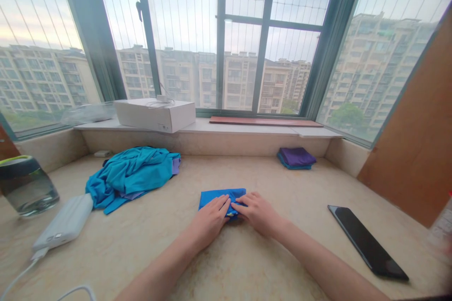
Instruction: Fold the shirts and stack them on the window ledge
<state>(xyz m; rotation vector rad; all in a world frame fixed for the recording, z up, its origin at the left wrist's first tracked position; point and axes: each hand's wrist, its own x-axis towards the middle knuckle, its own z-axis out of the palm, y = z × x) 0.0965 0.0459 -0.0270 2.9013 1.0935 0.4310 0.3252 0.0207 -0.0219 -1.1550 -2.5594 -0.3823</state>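
Observation:
A bright blue folded cloth [213,194] lies on the stone-look counter, small and roughly rectangular, with a small pale yellow mark at its near edge. Across its left and middle part rests my left hand [213,216], fingers stretched and lying flat. My right hand [259,211] touches the right side with its fingers extended and somewhat apart. The fingertips of both hands nearly meet over the cloth. Part of the cloth is hidden beneath them, and the right thumb is hard to make out.
Left of the hands sits a rumpled teal cloth pile [136,174], beside a white power bank [65,221] with a cable and a bottle [28,188]. A folded purple and teal stack [296,157] is back right. A black phone [367,242] lies right; a white box [155,115] stands on the sill.

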